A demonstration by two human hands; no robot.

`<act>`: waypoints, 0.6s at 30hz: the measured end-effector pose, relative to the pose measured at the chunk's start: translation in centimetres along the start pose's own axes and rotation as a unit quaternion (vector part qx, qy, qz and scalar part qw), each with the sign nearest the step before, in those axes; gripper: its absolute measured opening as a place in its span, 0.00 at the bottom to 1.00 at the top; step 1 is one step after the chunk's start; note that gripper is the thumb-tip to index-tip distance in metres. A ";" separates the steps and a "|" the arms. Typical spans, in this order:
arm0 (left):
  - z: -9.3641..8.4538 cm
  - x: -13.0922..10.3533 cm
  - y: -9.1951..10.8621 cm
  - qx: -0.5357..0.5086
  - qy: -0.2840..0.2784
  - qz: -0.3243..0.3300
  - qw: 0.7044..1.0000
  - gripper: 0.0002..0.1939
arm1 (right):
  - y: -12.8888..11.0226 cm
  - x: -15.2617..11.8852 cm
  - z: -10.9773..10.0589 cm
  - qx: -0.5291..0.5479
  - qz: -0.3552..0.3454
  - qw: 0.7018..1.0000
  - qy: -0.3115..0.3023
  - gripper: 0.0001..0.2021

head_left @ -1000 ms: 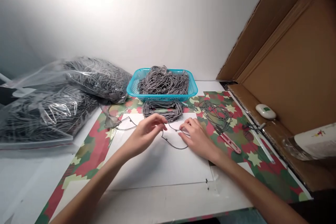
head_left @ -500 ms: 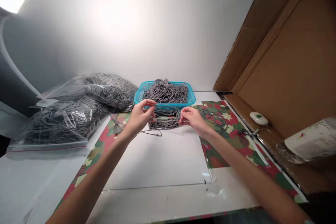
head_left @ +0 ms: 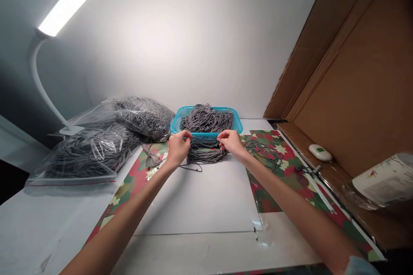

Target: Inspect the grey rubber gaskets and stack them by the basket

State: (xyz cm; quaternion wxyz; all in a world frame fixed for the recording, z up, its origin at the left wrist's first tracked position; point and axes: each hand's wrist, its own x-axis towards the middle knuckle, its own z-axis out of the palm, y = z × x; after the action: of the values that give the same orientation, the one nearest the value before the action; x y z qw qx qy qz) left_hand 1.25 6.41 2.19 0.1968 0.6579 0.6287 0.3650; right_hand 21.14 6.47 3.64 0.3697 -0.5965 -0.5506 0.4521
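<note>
My left hand [head_left: 178, 148] is closed in a pinch at the front left of the blue basket [head_left: 239, 125]. Opposite it, my right hand [head_left: 232, 142] pinches at the basket's front right. A thin grey cord appears to run between the fingertips, hard to make out against the basket's front wall. Tangled grey cords [head_left: 206, 119] heap up inside the basket. Just below my hands, a bundle of grey cords [head_left: 206, 156] lies in front of the basket. One loose cord [head_left: 195, 169] curls onto the white sheet [head_left: 200, 206] near my left wrist.
Two clear bags [head_left: 93, 150] stuffed with grey cords stand at the left, under a lit lamp [head_left: 75, 2]. More cords [head_left: 266, 152] lie on the camouflage-patterned cover at right. A cardboard wall [head_left: 361, 73], a white oval device [head_left: 320, 153] and a tipped jar [head_left: 382, 180] border the right side.
The view has shifted, bringing more of the lamp into sight. My hands remain pinched, now slightly lower against the basket, and the stretched cord shows less clearly.
</note>
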 end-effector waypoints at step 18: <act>-5.0 -6.4 -4.7 0.188 -0.119 0.252 0.942 0.11 | 4.6 -5.8 -2.6 -0.187 -0.295 0.935 0.068 0.08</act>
State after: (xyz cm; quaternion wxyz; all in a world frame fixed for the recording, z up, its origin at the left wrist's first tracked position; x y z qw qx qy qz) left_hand -5.25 -0.22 0.64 0.0445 0.8583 0.4717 0.1970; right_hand 25.17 0.26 0.92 0.4047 -0.4945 -0.7501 0.1703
